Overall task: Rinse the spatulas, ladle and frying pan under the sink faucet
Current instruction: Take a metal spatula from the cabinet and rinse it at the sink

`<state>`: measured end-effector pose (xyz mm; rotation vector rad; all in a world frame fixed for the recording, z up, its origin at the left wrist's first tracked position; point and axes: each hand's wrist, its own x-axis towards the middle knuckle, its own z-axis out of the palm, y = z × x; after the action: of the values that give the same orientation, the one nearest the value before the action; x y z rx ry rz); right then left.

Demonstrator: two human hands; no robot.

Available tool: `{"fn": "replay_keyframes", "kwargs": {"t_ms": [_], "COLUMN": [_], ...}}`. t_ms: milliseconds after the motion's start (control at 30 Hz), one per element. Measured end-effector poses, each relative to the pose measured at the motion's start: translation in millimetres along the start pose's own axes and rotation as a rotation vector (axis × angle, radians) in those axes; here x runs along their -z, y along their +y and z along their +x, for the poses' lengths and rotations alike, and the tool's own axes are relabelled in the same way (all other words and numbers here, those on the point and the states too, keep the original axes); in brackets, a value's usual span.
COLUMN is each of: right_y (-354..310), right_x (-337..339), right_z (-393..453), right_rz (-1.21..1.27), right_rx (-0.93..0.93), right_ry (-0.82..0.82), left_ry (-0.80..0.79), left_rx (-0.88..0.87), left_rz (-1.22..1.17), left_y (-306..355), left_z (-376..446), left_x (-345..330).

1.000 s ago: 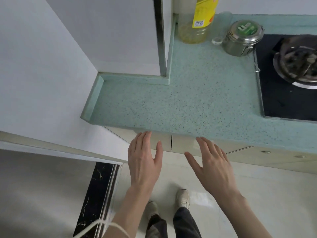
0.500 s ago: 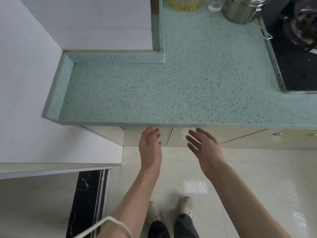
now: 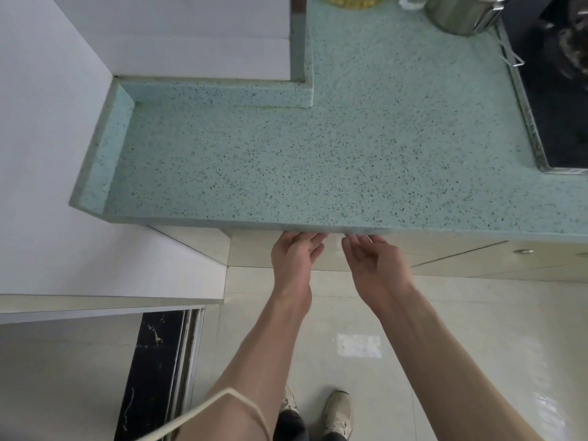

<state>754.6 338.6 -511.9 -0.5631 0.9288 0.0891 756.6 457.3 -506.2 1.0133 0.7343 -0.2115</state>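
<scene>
My left hand and my right hand reach side by side below the front edge of the green speckled counter, in front of the cream cabinet doors. Both hands hold nothing; their fingers are relaxed and the fingertips are hidden under the counter's lip. A dark frying pan sits on the black stove at the far right, cut off by the frame edge. No spatula, ladle, sink or faucet is in view.
A steel lidded pot and the base of an oil bottle stand at the counter's back. A white wall column juts in at the back left. Below lies pale tiled floor with my shoes.
The view has tilted down and closer to the counter. Both hands have moved forward, from open air before the cabinet to under the counter's front edge, closer together.
</scene>
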Motion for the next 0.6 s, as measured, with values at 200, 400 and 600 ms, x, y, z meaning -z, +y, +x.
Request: {"fn": "replay_keyframes", "kwargs": {"t_ms": [200,400,600], "right_y": [-4,2,10], "right_x": [-2,20,47], "right_z": [-7,-26,-58], "right_rz": [-0.036,-0.116,-0.284], "right_rx": [-0.049,-0.025,0.032], "right_ry": [0.043,0.067,0.162], "left_ry": [0.031,0.127,0.284], "left_rx": [0.030,0.023,0.003], "left_rz": [-0.047,0.028,0.233], "left_y": [-7,-22,-50], "left_z": [-6,-31,-57], "left_x": [-6,8,41]}}
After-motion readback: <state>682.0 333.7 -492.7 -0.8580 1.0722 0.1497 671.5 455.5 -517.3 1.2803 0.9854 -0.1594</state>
